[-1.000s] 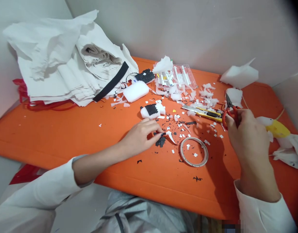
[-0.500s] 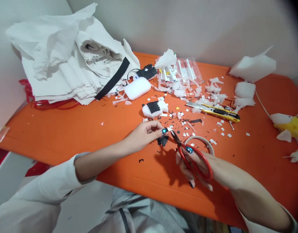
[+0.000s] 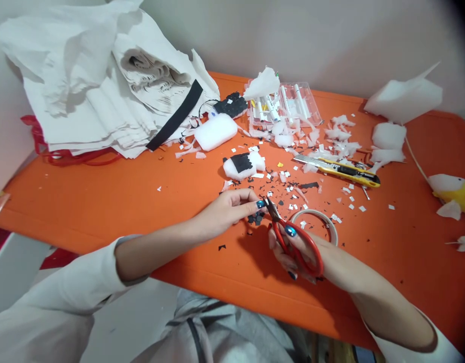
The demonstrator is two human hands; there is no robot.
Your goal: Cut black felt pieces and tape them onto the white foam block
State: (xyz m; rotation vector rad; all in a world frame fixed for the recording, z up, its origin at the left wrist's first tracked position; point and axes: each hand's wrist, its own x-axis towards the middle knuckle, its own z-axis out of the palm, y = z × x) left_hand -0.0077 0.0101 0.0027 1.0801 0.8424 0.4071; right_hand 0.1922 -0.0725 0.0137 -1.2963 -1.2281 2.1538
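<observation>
My left hand [image 3: 240, 202] is pinched, thumb against forefinger, on a small strip that is mostly hidden by the fingertips. Red-handled scissors [image 3: 316, 254] are in my right hand [image 3: 295, 247], with fingers through the handles. Their dark blades point up and left, right at my left fingertips, and look nearly closed. Below my left fingertips lies a small heap of black pieces [image 3: 257, 218]. Just beyond the hand is a white foam-like piece [image 3: 234, 170] with overlapping black bits on it. A tape roll [image 3: 335, 231] lies flat behind my right wrist.
Black and white scraps litter the orange table [image 3: 122, 201]. A yellow utility knife [image 3: 342, 172] lies at right, blade out. Behind are a clear box of markers [image 3: 311, 108], a white block [image 3: 215, 132], a black strip [image 3: 175, 116] and stacked white cloth-like sheets [image 3: 77, 101]. A yellow-and-white figure [image 3: 454, 189] is far right.
The white end of the strip that showed between my left fingertips and the blades no longer shows. The scissors have moved slightly up and left, and their handles are closer together.
</observation>
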